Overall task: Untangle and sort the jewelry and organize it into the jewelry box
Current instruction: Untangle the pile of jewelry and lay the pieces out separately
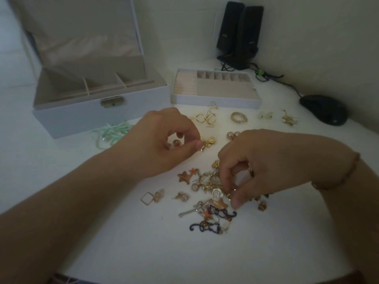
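Sorting barely under way, by the look of it. Left hand [164, 140]: thumb and forefinger pinched narrow on a small gold charm [208, 141], lifted clear of the heap. A bead or two also shows inside the curl of the palm, uncertain whether held. Right hand [252, 169]: fingers [227, 177] curled down into the tangled pile [211, 193], tips closed on a gold piece there; exactly which piece cannot be told.

Pile sits directly under and just left of the right fingers: stars, a white rose, dark cat-shaped pieces, a small key, all overlapping. Loose outliers lie on the counter [102, 232] left of the pile.

Already separated, beyond both sets of fingers: gold ribbon earrings [205, 118], a gold ring [239, 117], pale earrings [265, 115], a gold pair [289, 119], two round beads [233, 135], and a mint green tassel piece [111, 133] left of the left hand.

Jewelry box [98, 111] stands open, lid up; its visible compartments show nothing inside. Tray [215, 89] beside it likewise appears unfilled.

Judgement: some pieces pulled free and laid out; most untangling and all boxing remain.
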The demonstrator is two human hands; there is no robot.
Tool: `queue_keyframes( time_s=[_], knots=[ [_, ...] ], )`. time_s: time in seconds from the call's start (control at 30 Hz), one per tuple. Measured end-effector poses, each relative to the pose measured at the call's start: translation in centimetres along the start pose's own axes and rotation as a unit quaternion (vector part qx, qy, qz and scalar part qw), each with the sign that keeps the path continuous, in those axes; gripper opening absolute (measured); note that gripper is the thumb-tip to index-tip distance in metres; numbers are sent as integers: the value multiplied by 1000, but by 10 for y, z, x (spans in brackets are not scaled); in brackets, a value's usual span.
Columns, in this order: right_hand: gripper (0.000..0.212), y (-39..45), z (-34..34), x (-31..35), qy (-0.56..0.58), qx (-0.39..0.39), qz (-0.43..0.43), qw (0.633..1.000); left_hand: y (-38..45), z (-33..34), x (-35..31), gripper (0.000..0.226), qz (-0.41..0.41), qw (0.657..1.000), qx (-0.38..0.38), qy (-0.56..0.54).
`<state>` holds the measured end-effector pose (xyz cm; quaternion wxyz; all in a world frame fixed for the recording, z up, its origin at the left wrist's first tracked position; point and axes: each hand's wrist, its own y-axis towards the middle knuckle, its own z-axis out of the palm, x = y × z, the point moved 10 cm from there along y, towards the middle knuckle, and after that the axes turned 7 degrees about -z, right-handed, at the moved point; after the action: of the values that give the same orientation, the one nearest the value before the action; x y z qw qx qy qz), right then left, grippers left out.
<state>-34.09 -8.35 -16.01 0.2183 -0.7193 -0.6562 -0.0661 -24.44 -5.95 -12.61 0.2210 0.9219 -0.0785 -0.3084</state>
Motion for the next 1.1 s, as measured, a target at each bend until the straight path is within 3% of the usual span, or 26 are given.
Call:
queue_keyframes(
  time_s=[0.27, 0.43, 0.57, 0.63, 0.7, 0.8, 0.93, 1.1],
  knots=[
    [18, 2, 0, 9, -70, -5, -24, 997, 0, -1, 1, 25, -26, 1000, -9, -12],
    [10, 1, -4, 8, -29, -28, -45, 998, 0, -5, 0, 9, -37, 999, -22, -32],
    [3, -3, -15, 7, 40, -75, -70, 994, 1, -5, 6, 10, -92, 990, -27, -99],
    [5, -6, -23, 3, 79, -101, -71, 989, 2, 0, 19, 17, -168, 965, -6, -199],
    [5, -7, -29, -3, 95, -124, -62, 986, 0, 9, 30, 24, -248, 916, 27, -313],
    [9, -5, -30, -13, 78, -137, -27, 987, -6, 22, 38, 20, -333, 855, 71, -390],
    [8, -7, -51, -16, 59, -245, 0, 968, -9, 28, 38, 20, -358, 832, 82, -416],
    [6, -11, -71, -6, -14, -424, 11, 905, -14, 38, 35, 21, -383, 784, 116, -474]
  ],
)
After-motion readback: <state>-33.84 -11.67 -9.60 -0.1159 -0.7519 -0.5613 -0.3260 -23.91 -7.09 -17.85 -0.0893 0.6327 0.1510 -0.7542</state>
